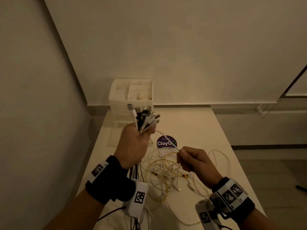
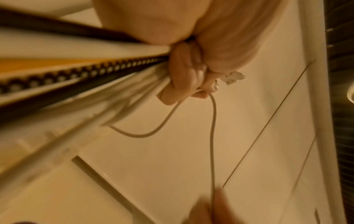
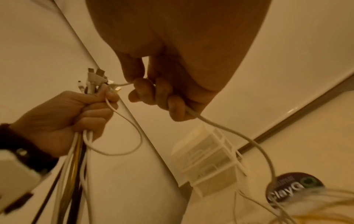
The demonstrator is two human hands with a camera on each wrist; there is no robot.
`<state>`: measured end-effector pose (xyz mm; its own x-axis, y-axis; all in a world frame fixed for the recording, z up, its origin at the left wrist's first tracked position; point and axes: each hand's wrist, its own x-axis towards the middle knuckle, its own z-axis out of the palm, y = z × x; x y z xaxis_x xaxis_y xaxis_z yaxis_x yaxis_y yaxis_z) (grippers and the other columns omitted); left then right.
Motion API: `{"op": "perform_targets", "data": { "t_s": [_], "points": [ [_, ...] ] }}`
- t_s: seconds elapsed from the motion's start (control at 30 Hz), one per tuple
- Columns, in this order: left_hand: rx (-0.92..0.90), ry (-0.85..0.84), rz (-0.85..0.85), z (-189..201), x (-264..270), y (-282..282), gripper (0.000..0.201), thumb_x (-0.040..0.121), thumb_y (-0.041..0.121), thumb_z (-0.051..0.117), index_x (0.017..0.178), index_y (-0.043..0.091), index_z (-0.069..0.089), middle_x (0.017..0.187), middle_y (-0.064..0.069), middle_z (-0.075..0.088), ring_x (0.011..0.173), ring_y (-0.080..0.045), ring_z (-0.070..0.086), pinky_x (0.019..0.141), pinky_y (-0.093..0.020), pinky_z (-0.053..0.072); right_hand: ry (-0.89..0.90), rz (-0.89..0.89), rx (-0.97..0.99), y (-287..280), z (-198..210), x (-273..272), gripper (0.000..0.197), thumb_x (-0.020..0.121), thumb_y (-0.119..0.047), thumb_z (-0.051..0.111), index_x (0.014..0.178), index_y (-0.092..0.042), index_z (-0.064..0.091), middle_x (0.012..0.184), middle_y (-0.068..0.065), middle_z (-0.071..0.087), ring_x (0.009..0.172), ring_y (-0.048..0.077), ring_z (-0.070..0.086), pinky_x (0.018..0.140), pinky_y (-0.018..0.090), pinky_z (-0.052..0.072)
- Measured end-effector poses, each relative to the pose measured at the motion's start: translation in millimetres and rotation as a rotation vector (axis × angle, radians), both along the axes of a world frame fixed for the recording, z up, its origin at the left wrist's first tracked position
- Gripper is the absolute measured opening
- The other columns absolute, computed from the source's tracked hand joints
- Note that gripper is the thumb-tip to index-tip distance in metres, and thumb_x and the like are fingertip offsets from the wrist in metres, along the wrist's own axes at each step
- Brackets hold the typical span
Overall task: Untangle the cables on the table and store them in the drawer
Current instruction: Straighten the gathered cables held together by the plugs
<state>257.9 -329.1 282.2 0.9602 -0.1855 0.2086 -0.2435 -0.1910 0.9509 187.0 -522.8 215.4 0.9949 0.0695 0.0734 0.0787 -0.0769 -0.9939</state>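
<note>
My left hand (image 1: 134, 143) is raised above the table and grips a bundle of cable ends (image 1: 144, 117), white and black plugs sticking up out of the fist; the left wrist view shows its fingers (image 2: 182, 75) curled round them. A white cable (image 1: 167, 140) runs taut from that fist to my right hand (image 1: 191, 161), which pinches it in a closed fist (image 3: 153, 94). Below lies a tangle of white and yellow cables (image 1: 166, 173) on the table (image 1: 207, 127). A white drawer unit (image 1: 131, 97) stands at the table's far left corner.
A round purple sticker (image 1: 172, 143) marked "ClayG" lies behind the tangle. Walls close in at the left and behind the table. The floor drops off at the table's right edge. Black cords hang from my wrist cameras near the front edge.
</note>
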Motion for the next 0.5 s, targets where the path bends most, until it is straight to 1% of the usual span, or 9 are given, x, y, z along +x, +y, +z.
{"op": "perform_targets", "data": {
  "t_s": [0.07,0.13,0.17,0.2,0.27,0.3,0.37,0.43,0.5],
  "points": [
    [-0.037,-0.007,0.066,-2,4,12,0.023,0.092,0.019,0.061,0.072,0.031,0.064,0.055,0.016,0.061,0.045,0.0,0.052,0.048,-0.022,0.038,0.015,0.012,0.0,1,-10,-4,0.036,0.093,-0.028,0.048,0.073,-0.001,0.061,0.054,0.004,0.038,0.05,0.014,0.033,0.051,0.024,0.03],
    [-0.098,0.039,0.095,-4,5,23,0.027,0.091,0.026,0.063,0.065,0.033,0.066,0.046,0.013,0.054,0.04,-0.003,0.044,0.047,-0.025,0.033,0.003,0.022,-0.035,3,-19,-5,0.036,0.092,-0.027,0.049,0.074,0.001,0.062,0.054,0.0,0.042,0.05,0.012,0.037,0.052,0.022,0.034],
    [-0.173,0.067,0.095,-3,5,28,0.026,0.09,0.03,0.062,0.064,0.029,0.066,0.041,0.01,0.047,0.035,-0.005,0.037,0.047,-0.023,0.03,-0.006,0.017,-0.08,3,-25,-4,0.037,0.092,-0.028,0.049,0.073,0.0,0.063,0.054,-0.002,0.044,0.051,0.011,0.04,0.052,0.021,0.036],
    [-0.255,0.073,0.103,1,5,34,0.027,0.091,0.03,0.061,0.064,0.023,0.064,0.039,0.009,0.039,0.031,-0.006,0.03,0.045,-0.021,0.027,-0.015,0.001,-0.134,3,-30,-4,0.038,0.092,-0.032,0.051,0.071,-0.002,0.064,0.054,-0.004,0.046,0.051,0.01,0.042,0.053,0.02,0.037],
    [-0.387,0.064,0.14,12,7,44,0.031,0.097,0.02,0.054,0.068,0.012,0.055,0.041,0.009,0.031,0.031,-0.007,0.022,0.04,-0.017,0.023,-0.014,-0.054,-0.227,1,-43,-1,0.041,0.089,-0.042,0.053,0.068,-0.008,0.063,0.053,-0.007,0.047,0.051,0.008,0.043,0.054,0.021,0.038],
    [-0.422,0.054,0.156,18,7,49,0.034,0.099,0.016,0.05,0.066,0.01,0.051,0.041,0.008,0.029,0.031,-0.006,0.02,0.039,-0.015,0.022,-0.003,-0.087,-0.257,-1,-50,0,0.042,0.089,-0.044,0.055,0.066,-0.01,0.062,0.052,-0.007,0.046,0.051,0.009,0.042,0.053,0.023,0.038],
    [-0.473,0.028,0.183,28,8,58,0.039,0.101,0.013,0.046,0.062,0.012,0.046,0.041,0.008,0.027,0.032,-0.006,0.019,0.038,-0.014,0.02,0.026,-0.138,-0.298,-6,-62,5,0.04,0.093,-0.039,0.057,0.064,-0.012,0.061,0.051,-0.006,0.044,0.049,0.01,0.041,0.05,0.023,0.038],
    [-0.533,0.009,0.208,33,8,65,0.04,0.102,0.014,0.045,0.062,0.012,0.044,0.041,0.007,0.026,0.032,-0.007,0.018,0.04,-0.013,0.019,0.052,-0.178,-0.331,-9,-73,11,0.038,0.091,-0.036,0.056,0.063,-0.01,0.06,0.049,-0.007,0.043,0.047,0.007,0.039,0.05,0.02,0.036],
    [-0.553,-0.005,0.225,32,8,70,0.039,0.102,0.016,0.044,0.063,0.013,0.045,0.041,0.006,0.025,0.032,-0.008,0.017,0.04,-0.013,0.018,0.068,-0.223,-0.369,-12,-85,17,0.038,0.092,-0.033,0.057,0.065,-0.007,0.06,0.047,-0.008,0.041,0.046,0.006,0.037,0.053,0.022,0.034]
  ]
}}
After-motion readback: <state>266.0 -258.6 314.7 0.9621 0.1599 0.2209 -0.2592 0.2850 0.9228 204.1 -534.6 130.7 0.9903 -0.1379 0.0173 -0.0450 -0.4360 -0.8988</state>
